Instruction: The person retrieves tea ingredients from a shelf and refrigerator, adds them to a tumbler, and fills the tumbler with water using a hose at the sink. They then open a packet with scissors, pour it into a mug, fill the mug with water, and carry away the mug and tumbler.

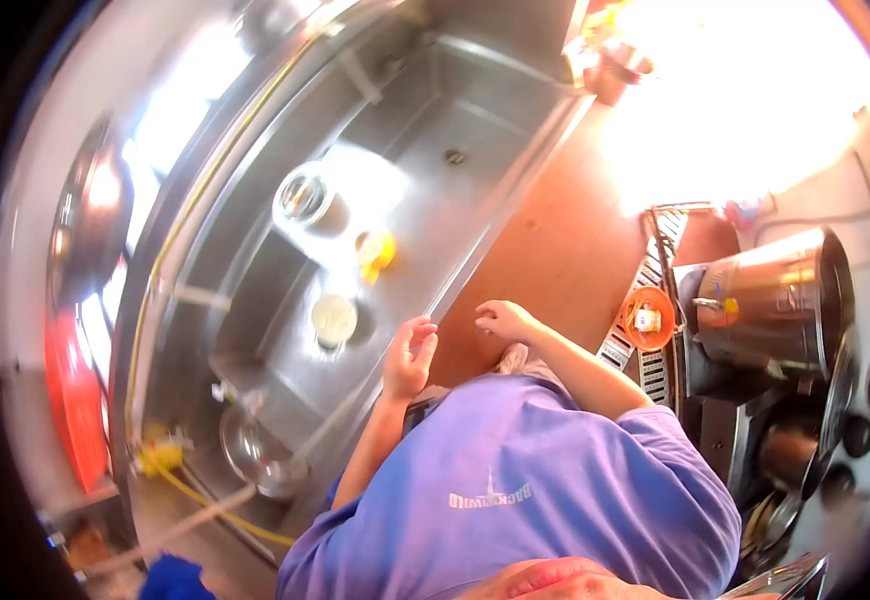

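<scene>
My left hand (411, 357) is held up beside the front rim of a long steel sink (500, 215), its fingers loosely bent and apart with nothing in them. A short way to the right, my right hand (505, 320) hovers in front of my body, loosely curled and showing no object. Inside the sink stand a shiny round container (305, 198) and a pale round-topped container (334, 320). Between them lies a small yellow-orange item (375, 255), too blurred to name. Neither hand touches any of these.
A drain (455, 156) shows in the sink floor. Yellow hose (190, 220) runs along the back rim, near a clear glass bowl or lid (250, 445). At right are a large steel pot (780, 300) and an orange bowl (647, 318) over a floor grate (655, 375).
</scene>
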A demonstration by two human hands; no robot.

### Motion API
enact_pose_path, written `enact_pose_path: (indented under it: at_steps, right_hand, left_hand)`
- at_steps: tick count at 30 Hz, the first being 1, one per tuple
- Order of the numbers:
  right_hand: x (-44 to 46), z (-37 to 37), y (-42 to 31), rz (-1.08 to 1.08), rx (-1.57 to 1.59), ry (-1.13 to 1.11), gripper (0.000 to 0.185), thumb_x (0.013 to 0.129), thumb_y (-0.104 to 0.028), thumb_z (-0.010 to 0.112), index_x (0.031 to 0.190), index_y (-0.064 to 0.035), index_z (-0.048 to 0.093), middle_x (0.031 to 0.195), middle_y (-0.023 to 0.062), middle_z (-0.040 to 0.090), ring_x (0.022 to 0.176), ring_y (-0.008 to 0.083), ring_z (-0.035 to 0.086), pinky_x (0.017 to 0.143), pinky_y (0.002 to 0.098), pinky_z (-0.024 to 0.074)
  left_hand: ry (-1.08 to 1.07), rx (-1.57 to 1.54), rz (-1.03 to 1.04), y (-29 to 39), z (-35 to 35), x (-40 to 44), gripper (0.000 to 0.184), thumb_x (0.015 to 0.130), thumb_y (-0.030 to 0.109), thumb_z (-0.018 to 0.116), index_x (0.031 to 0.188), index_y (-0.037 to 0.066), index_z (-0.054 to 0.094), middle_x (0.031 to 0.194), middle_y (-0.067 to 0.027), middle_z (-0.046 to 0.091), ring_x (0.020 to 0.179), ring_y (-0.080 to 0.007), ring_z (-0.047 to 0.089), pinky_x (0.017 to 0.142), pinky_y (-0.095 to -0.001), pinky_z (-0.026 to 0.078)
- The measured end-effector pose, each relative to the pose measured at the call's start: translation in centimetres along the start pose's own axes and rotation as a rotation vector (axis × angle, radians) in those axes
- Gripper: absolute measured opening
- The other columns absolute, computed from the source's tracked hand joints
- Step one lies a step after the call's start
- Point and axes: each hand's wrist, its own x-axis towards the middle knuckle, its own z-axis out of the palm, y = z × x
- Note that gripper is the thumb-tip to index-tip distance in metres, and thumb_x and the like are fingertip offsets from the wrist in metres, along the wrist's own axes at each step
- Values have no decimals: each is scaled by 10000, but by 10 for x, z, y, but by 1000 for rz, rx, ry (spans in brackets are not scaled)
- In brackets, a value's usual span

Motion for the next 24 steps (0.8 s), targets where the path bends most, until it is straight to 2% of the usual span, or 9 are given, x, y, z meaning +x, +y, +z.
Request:
enact_pose_path:
  at_steps: [3, 6, 8, 13, 17, 20, 21, 22, 24]
  right_hand:
    - [-11, -113, 13, 9, 76, 240, 389, 867, -228, 595, 1185, -3, 589, 948, 107, 680, 768, 174, 653, 712, 315, 523]
    - [9, -206, 47, -106, 305, 522, 331, 859, -197, 605, 1111, 18, 606, 836, 92, 679, 717, 149, 647, 671, 284, 523]
    - [16, -260, 62, -92, 296, 570, 284, 900, -142, 582, 1126, 30, 583, 852, 67, 659, 725, 132, 638, 648, 266, 527]
    - [52, -367, 99, 33, 322, 576, 277, 911, -182, 590, 1117, 3, 597, 838, 64, 668, 733, 119, 646, 610, 256, 524]
    - [67, -447, 113, 78, 440, 627, 291, 897, -204, 614, 1106, -3, 605, 841, 44, 655, 725, 101, 622, 612, 241, 503]
    - [77, -519, 125, 114, 327, 688, 299, 889, -211, 625, 1107, -6, 610, 822, 33, 643, 729, 95, 605, 626, 239, 493]
    - [72, -544, 120, 137, 330, 705, 299, 889, -211, 625, 1107, -6, 610, 822, 33, 643, 729, 95, 605, 626, 239, 493]
    - [64, -568, 106, 134, 326, 761, 301, 887, -205, 624, 1108, -1, 610, 818, 32, 640, 728, 96, 600, 632, 242, 492]
    - [75, -613, 119, 174, 366, 847, 304, 886, -191, 619, 1116, 8, 608, 811, 31, 635, 712, 98, 588, 631, 246, 490]
  left_hand:
    - [-194, 120, 148, 39, 71, 79, 256, 899, 90, 599, 1151, 47, 582, 984, -92, 672, 889, -178, 644, 786, -299, 507]
    - [-143, 119, 228, 55, 114, 145, 230, 903, 85, 595, 1129, 41, 592, 966, -85, 668, 884, -161, 641, 789, -292, 505]
    - [-148, 63, 213, 48, 143, 185, 218, 912, 87, 586, 1123, 35, 593, 960, -74, 666, 885, -150, 638, 781, -280, 502]
    - [-242, 102, 159, 46, 234, 292, 203, 928, 88, 567, 1123, 34, 586, 952, -58, 655, 845, -133, 625, 766, -269, 499]
    - [-355, -234, 75, 75, 342, 408, 198, 939, 101, 564, 1127, 39, 578, 954, -24, 620, 885, -99, 571, 790, -248, 478]
    - [-394, -169, 280, 123, 441, 523, 218, 968, 214, 532, 1060, 32, 608, 905, -74, 630, 841, -134, 580, 768, -283, 475]
    - [-359, -89, 380, 151, 475, 558, 135, 953, 111, 546, 1027, 7, 590, 843, -22, 595, 773, -90, 548, 741, -227, 463]
    - [-309, -213, 509, 158, 522, 601, 138, 942, 108, 563, 998, -13, 598, 857, -43, 630, 759, -97, 570, 730, -236, 476]
    - [-296, -362, 570, 216, 592, 665, 165, 928, 116, 584, 1012, -26, 601, 959, -85, 668, 869, -126, 620, 774, -259, 487]
